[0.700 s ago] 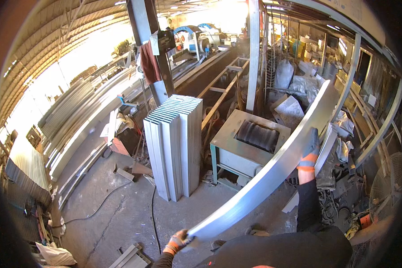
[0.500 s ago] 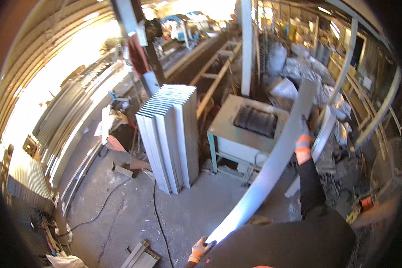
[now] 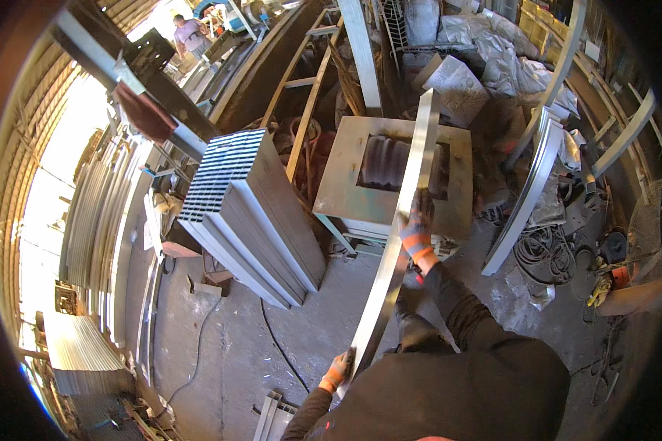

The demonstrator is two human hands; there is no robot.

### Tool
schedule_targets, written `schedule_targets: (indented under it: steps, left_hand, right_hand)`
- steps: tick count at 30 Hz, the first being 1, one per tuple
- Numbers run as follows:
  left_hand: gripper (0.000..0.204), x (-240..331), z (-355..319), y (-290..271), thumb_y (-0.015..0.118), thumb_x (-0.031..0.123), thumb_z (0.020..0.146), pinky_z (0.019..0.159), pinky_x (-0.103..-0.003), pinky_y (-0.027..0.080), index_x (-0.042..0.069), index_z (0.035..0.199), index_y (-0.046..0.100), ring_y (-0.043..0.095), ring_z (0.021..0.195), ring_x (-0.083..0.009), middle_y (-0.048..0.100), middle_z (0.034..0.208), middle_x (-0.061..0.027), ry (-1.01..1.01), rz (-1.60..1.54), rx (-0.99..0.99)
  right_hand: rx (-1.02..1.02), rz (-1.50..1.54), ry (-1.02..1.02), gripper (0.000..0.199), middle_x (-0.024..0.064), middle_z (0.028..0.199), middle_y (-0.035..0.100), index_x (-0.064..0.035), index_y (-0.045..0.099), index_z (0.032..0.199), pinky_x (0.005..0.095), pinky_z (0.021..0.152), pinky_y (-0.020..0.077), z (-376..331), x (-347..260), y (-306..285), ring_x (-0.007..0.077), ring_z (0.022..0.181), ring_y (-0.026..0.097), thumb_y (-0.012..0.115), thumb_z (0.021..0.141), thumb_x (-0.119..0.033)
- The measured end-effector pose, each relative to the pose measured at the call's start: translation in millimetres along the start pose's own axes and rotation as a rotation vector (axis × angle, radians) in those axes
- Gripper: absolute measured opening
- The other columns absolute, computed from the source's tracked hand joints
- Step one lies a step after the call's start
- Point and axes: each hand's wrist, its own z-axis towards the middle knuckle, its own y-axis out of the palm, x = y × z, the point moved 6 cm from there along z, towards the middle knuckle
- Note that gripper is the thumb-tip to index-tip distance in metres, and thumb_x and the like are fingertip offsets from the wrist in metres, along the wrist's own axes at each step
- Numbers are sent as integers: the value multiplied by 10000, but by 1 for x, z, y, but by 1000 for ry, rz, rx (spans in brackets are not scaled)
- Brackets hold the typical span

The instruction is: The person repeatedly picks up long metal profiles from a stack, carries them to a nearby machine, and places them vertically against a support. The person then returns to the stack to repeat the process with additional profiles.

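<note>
A long, straight metal profile (image 3: 387, 283) slants across the middle of the view, held by both my gloved hands. Around its lower end the fingers of my left hand (image 3: 337, 370) are closed. My right hand (image 3: 417, 229) grips it farther up, its thumb on the near side and the rest partly hidden. The profile's far end passes over a metal work table (image 3: 344, 170), where a dark ribbed roller (image 3: 385, 163) fills a square opening. Whether the profile touches the roller or hangs above it, I cannot tell.
Left of the table stands an upright stack of metal profiles (image 3: 283, 220). More profiles (image 3: 521, 200) lean at the right, near coiled cables (image 3: 544, 251). Short channel pieces (image 3: 273, 417) and a black cable (image 3: 278, 338) lie on the floor. A person (image 3: 190, 35) is far back.
The profile has swung left over the table and turned, showing a narrower side. My right hand has moved left and lower with it. The whole view has shifted and tilted.
</note>
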Motion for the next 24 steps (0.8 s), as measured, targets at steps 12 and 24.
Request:
schedule_targets:
  steps: [12, 24]
  left_hand:
    - [797, 317, 248, 113, 554, 810, 1080, 788, -331, 586, 143, 1493, 697, 694, 949, -143, 760, 1138, -10, 24, -582, -522]
    - [678, 276, 210, 88, 561, 624, 1171, 1075, -294, 530, 95, 1587, 646, 641, 1231, -95, 713, 1387, 2, 24, -501, -477]
  right_hand:
    - [-94, -848, -230, 685, 233, 1771, 464, -113, 450, 1743, 595, 1357, 290, 418, 40, 117, 448, 1654, 401, 478, 1072, -244]
    - [-224, -175, 121, 624, 262, 1717, 514, -82, 552, 1660, 589, 1256, 463, 352, 77, 131, 467, 1533, 550, 489, 1109, -369]
